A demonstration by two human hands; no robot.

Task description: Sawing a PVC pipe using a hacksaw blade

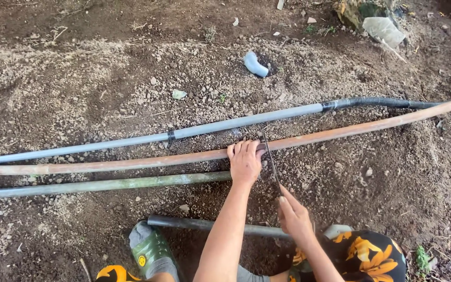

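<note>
My left hand [245, 161] grips a long orange-brown pipe [131, 163] that lies across the dirt from left to right. My right hand [294, 216] holds the handle end of a thin dark saw blade [271, 163], whose far end rests on the orange-brown pipe just right of my left fingers. A grey pipe [131, 140] lies beyond it, joined at the right to a black corrugated hose [382, 102]. A greenish pipe [105, 184] lies nearer me, ending under my left wrist.
A dark pipe [199, 224] lies by my green shoe [150, 250]. A grey pipe elbow [255, 65] sticks out of the soil farther off. Crumpled plastic [384, 30] lies at the top right. The ground is loose gravelly earth.
</note>
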